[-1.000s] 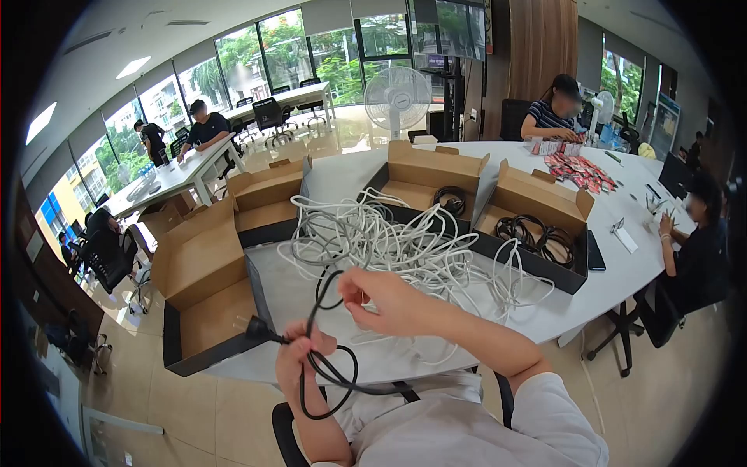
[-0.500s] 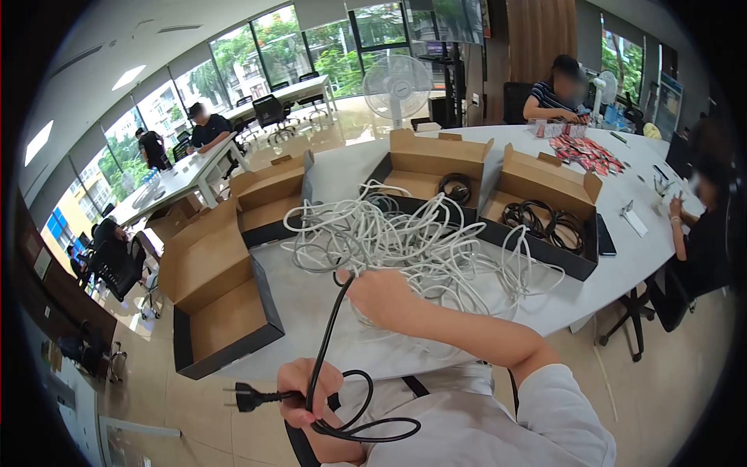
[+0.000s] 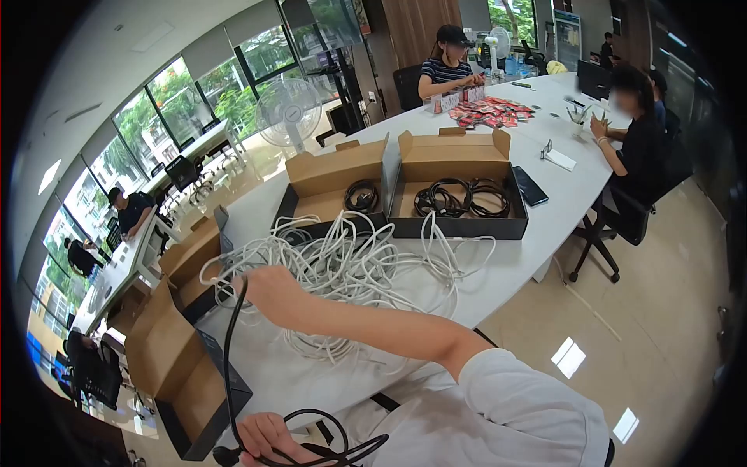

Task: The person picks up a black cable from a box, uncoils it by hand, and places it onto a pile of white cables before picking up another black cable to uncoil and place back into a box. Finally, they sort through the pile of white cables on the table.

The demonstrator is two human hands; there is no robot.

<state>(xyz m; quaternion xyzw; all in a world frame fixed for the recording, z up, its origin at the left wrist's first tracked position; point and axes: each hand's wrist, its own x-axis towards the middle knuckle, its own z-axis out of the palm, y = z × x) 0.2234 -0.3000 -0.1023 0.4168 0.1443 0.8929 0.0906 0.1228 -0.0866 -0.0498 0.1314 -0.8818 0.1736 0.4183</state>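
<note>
A black power cord (image 3: 228, 350) runs taut between my two hands. My left hand (image 3: 271, 437), low near my body, is closed around it, with the black plug (image 3: 226, 456) sticking out on its left and loose loops hanging on its right. My right hand (image 3: 274, 297) reaches across and grips the cord higher up, at the left side of a tangled heap of white and grey cables (image 3: 342, 261). My right fingertips are mostly hidden behind the hand.
An open box (image 3: 459, 227) behind the heap holds coiled black cords; another box (image 3: 311, 222) beside it holds one coil. Two more open cardboard boxes (image 3: 204, 416) stand at the left. A phone (image 3: 531, 187) lies on the white table (image 3: 498, 268). Several people sit around.
My view has turned to the right. Both hands keep hold of the cord, and the stretch between them looks longer and straighter.
</note>
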